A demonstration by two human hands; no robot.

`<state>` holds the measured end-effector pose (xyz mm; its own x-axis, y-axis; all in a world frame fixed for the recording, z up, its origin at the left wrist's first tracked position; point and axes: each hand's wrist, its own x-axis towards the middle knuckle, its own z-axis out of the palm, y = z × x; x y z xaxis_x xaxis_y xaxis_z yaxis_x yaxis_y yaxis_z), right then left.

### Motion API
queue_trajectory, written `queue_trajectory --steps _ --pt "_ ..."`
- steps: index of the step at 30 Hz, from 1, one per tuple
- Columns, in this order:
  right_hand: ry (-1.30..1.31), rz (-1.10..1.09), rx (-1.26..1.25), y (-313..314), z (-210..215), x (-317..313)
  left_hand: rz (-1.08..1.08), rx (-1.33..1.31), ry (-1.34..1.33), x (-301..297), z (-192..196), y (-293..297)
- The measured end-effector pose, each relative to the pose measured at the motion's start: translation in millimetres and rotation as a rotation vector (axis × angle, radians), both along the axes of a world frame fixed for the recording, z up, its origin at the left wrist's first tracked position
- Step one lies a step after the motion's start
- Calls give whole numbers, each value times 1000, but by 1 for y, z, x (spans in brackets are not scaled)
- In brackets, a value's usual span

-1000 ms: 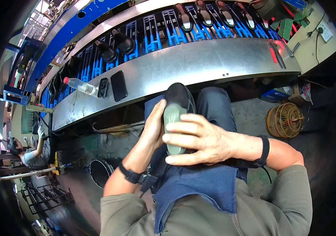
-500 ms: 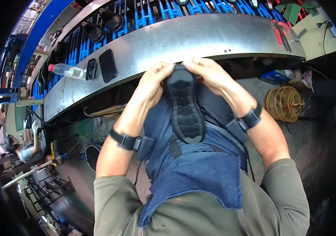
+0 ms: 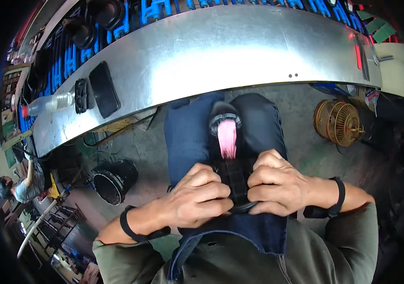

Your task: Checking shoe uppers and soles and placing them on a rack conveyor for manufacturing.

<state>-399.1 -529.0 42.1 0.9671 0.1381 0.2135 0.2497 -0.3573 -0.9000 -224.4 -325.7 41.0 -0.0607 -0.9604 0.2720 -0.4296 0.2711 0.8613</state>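
A black shoe (image 3: 232, 175) lies lengthwise over my lap, between my knees. A bright pink strip (image 3: 227, 137) shows inside its far part, where the rounded black end rises. Its nearer part has a dark, grid-like surface, partly covered by my fingers. My left hand (image 3: 198, 196) grips the near left edge with fingers curled. Across from it, my right hand (image 3: 277, 184) is closed on the right edge, thumb low by the near end. A blue denim apron (image 3: 249, 234) lies beneath.
Beyond my knees curves a metal bench (image 3: 202, 52) bearing a phone (image 3: 104, 90), a dark folded object (image 3: 81, 96), a clear bottle (image 3: 50, 103) and red-handled pliers (image 3: 360, 57). Behind it run blue racks (image 3: 152, 9). A wicker basket (image 3: 338, 123) and black bucket (image 3: 114, 182) stand on the floor. A person (image 3: 22, 187) is far left.
The shoe has turned from showing its treaded sole to showing the pink inside. Both hands have come from its far end near the bench to its near end, closer to my body.
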Motion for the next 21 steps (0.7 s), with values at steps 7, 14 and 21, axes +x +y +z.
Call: queue_trajectory --steps 7,14,21 --pt "345 -375 195 -14 -13 47 393 324 517 27 -16 -37" --pt "459 -427 123 -18 -26 52 393 464 382 43 -16 -53" --pt "332 -536 158 -13 -26 50 444 257 173 41 -10 -58"
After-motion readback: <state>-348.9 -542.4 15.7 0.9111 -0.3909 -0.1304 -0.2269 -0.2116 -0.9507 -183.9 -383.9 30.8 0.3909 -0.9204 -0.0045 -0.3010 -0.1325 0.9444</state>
